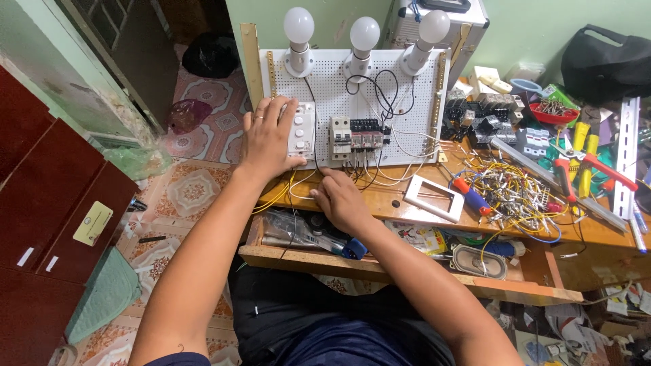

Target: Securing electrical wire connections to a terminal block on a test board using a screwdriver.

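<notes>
A white perforated board (407, 102) leans upright at the back of a wooden desk (597, 234). It carries three white bulbs (365, 34), a white switch box (302, 130) and a row of circuit breakers (356, 132) with black and white wires. My left hand (268, 139) lies flat over the left side of the switch box, fingers spread. My right hand (341, 200) rests on the desk just below the board's lower edge, fingers curled around thin wires; what it pinches is hidden.
A white switch frame (434, 198) lies right of my right hand. A heap of yellow wires (515, 193), red-handled pliers (590, 166) and a red tray of screws (555, 112) fill the right side. An open drawer (407, 261) holds tools. Dark red cabinets (47, 203) stand at left.
</notes>
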